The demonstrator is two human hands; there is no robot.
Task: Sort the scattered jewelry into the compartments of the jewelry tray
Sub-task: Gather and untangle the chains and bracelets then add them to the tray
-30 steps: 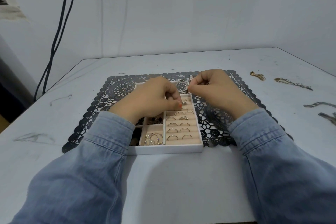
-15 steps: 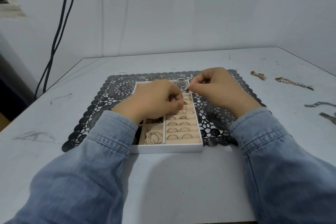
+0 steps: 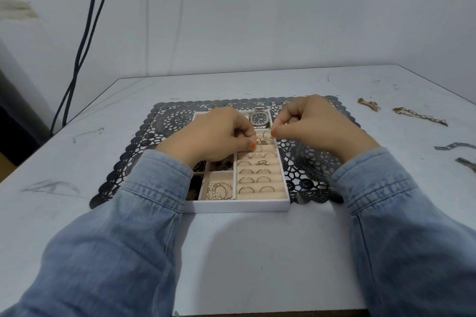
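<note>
The white jewelry tray lies on a black lace mat. Its ring rolls hold several thin rings. A watch sits in a far compartment and a pearl bracelet in a near one. My left hand is curled over the tray, thumb and fingers pinched at a ring in an upper roll. My right hand is curled too and pinches a thin hoop ring just above the top roll, beside a chunky ring.
Two gold chains lie loose on the table at the far right. Silver strap pieces lie nearer the right edge. Black cables hang down the wall at the left. Denim sleeves cover the tray's near left corner.
My right hand has come down a little toward the top ring roll with the thin ring. My left hand has stayed at the upper rolls, shifting only slightly.
</note>
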